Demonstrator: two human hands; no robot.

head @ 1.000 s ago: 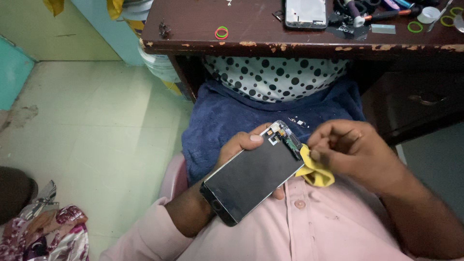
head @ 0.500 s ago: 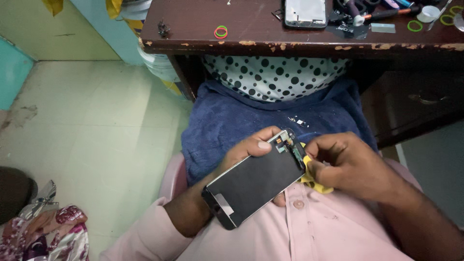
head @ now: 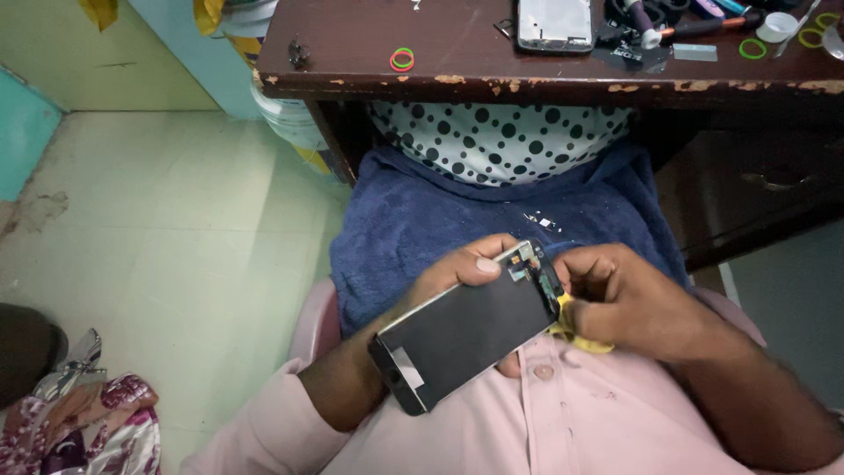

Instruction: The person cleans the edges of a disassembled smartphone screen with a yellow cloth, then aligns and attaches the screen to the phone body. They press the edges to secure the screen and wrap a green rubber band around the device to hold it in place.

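At the frame's centre the left hand [head: 457,281] cradled a phone screen [head: 466,330] from beneath, fingers clamped on its edges, thumb on the top corner. The right hand [head: 637,303] had its fingers pinched together at the screen's upper end, a yellow cloth [head: 576,332] tucked under it. The panel looked thin, stiff and fragile, best held by its long edges. A desk [head: 457,53] ran across the top.

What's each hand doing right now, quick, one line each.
Left hand: closed around the phone screen panel, thumb on its top edge.
Right hand: closed on a yellow cloth at the panel's end.
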